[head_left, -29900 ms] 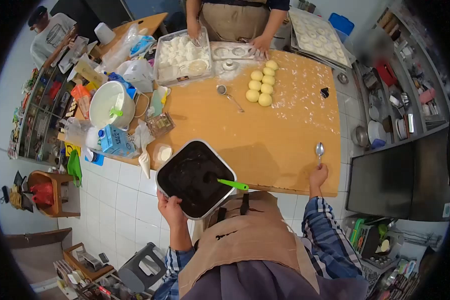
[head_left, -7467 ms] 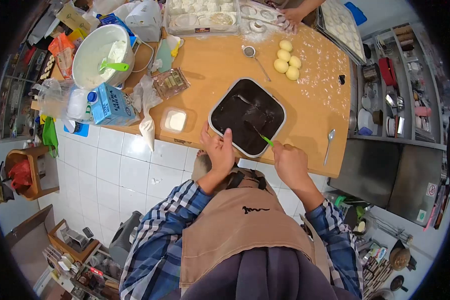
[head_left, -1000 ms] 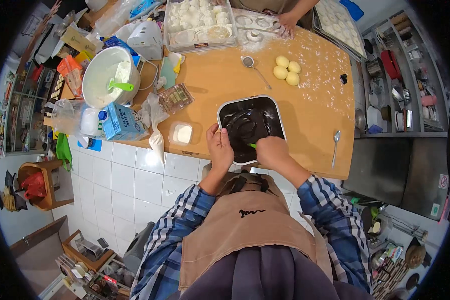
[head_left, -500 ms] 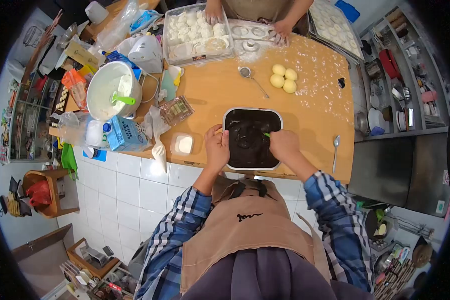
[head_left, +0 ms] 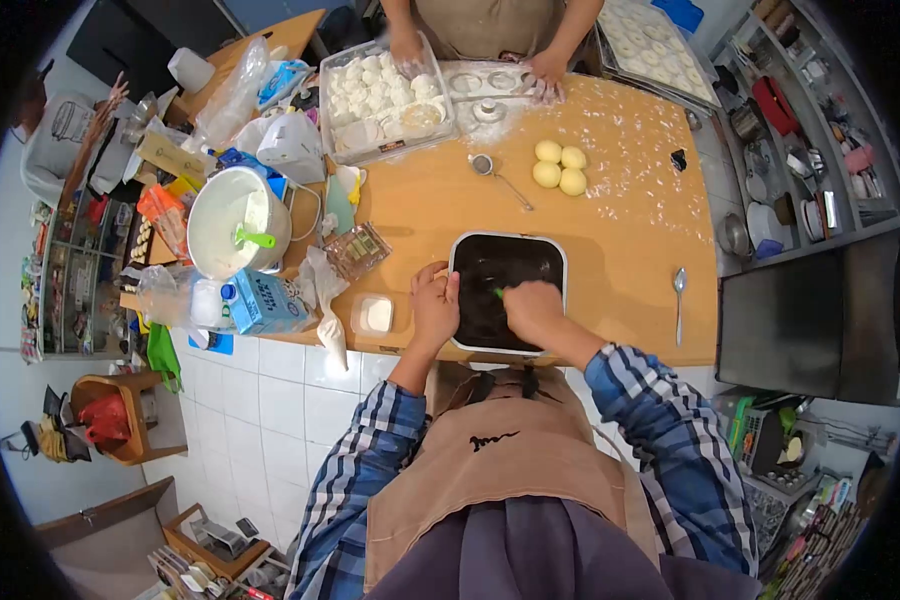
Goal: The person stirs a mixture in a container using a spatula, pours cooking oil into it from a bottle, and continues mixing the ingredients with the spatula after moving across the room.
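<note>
In front of me stands a rectangular pan [head_left: 510, 236] with a pale rim, holding a thick, dark, glossy mixture [head_left: 482, 268]. My left hand [head_left: 436, 310] is closed on the pan's left rim. Inside the pan, my right hand [head_left: 538, 316] grips a green-handled tool [head_left: 499, 293]; its working end is hidden in the mixture. To the left, beside my left hand, sits a small clear tub [head_left: 372, 314] with something white in it. A filled piping bag [head_left: 330, 325] lies beyond that, its tip over the table edge.
Across the table, another person's hands [head_left: 547, 76] work at a floured mould beside a tray of dough pieces [head_left: 382, 90]. Several yellow dough balls [head_left: 560, 167], a small strainer [head_left: 482, 165] and a spoon [head_left: 680, 300] lie on the table. A white bowl [head_left: 206, 235] and milk carton [head_left: 270, 302] stand left.
My right hand has moved left and slightly down within the pan, dragging the green-handled tool through the mixture. My left hand stays at the rim. The whole view has shifted slightly.
</note>
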Motion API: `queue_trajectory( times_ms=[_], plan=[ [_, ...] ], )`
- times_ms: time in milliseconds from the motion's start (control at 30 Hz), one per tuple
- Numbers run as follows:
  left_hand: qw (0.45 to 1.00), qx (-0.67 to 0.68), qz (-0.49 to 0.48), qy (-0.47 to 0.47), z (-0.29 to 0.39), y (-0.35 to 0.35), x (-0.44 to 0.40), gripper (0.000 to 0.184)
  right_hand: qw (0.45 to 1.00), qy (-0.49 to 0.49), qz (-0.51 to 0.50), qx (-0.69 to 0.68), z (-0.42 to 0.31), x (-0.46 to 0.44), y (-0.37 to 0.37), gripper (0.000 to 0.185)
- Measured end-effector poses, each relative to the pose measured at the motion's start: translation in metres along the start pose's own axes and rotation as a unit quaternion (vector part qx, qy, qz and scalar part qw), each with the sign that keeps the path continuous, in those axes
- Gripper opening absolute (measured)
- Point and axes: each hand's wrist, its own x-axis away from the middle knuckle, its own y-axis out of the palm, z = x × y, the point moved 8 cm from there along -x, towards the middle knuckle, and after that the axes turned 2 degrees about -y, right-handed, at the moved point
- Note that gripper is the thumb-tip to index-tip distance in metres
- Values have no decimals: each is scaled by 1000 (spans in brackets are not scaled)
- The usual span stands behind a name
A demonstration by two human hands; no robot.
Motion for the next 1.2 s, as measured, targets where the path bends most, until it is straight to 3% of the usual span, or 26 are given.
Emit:
queue_trajectory(
  times_ms=[133,267,300,400,500,633,733,867,900,1033,1200],
  plan=[
    [1000,-4,-11,-1,2,0,-1,32,995,-23,-97,16,17,27,-12,17],
    [1000,-18,-22,-3,5,3,-5,29,998,51,26,10,40,3,-24,15],
    [999,-18,-31,-6,4,4,-6,28,999,23,29,10,29,0,-19,16],
    [999,-20,-48,-14,1,6,-8,28,999,-41,-23,-15,0,11,-12,17],
    [999,-10,-41,-16,-1,7,-7,30,995,-33,-94,19,16,28,-18,17],
    [999,6,-29,-16,-3,9,-8,36,999,27,-23,6,30,6,-24,17],
    [999,14,-27,-12,-5,11,-10,34,999,-34,-22,-14,-2,12,-13,17],
    [999,30,-20,-9,-6,11,-9,30,987,-47,-148,34,16,38,-17,17],
    [999,34,-17,-8,-5,10,-10,29,993,0,-117,14,28,36,-31,17],
    [999,47,-8,8,4,7,-10,27,1000,-5,-6,10,25,11,-20,16],
    [999,49,-7,9,1,8,-11,24,995,-43,-90,5,15,38,-20,15]
  ],
)
